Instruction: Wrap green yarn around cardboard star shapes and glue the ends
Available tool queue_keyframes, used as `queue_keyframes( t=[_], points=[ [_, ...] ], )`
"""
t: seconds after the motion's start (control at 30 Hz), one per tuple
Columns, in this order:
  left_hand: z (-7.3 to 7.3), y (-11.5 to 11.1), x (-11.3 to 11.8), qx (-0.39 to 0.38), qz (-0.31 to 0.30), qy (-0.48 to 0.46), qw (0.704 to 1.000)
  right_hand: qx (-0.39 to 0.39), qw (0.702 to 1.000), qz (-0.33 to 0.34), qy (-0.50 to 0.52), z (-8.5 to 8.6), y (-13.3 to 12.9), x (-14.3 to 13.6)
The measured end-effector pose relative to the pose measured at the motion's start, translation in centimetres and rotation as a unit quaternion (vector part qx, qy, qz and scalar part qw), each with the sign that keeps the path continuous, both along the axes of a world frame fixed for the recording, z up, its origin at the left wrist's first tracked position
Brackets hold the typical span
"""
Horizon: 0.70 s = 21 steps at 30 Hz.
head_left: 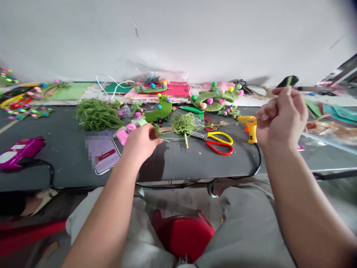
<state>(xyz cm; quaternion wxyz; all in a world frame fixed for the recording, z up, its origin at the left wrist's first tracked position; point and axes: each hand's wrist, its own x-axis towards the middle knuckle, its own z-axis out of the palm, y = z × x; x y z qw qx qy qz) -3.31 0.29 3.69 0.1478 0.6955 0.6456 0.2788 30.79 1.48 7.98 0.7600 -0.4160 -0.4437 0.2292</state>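
Observation:
My left hand (141, 143) is closed, thumb and fingers pinching green yarn by a brown strip (166, 129) partly wrapped in it. Raised at the right, my right hand (281, 115) has its fingertips pinched on a short green yarn end (289, 81). Between the hands sits a loose tangle of green yarn (183, 123), with a thin strand running right. Scissors (219, 143) with one yellow and one red handle lie beside the tangle, blades toward it. A yellow hot glue gun (251, 130) stands just left of my right wrist.
A bigger green yarn heap (97, 113) lies behind the phone (107, 156). Green crafts with coloured pompoms (214, 98) line the back near the wall. A magenta device (21, 154) with a black cable is at left. The glue gun's cord (259, 160) droops along the table edge.

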Motion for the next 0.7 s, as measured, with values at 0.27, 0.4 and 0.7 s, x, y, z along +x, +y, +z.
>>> queue_keyframes(
  t=[0.27, 0.4, 0.7],
  points=[
    [1.6, -0.3, 0.9, 0.006, -0.046, -0.292, 0.955, -0.156, 0.956, 0.185, -0.167, -2.4, -0.9, -4.0],
    [1.2, -0.3, 4.5, -0.121, -0.131, -0.473, 0.863, -0.161, 0.943, 0.260, -0.128, -2.1, -1.5, -5.2],
    [2.0, -0.8, 3.6, -0.113, -0.057, -0.433, 0.892, -0.292, 0.871, 0.147, -0.367, -5.4, 1.3, -5.5]
  ],
)
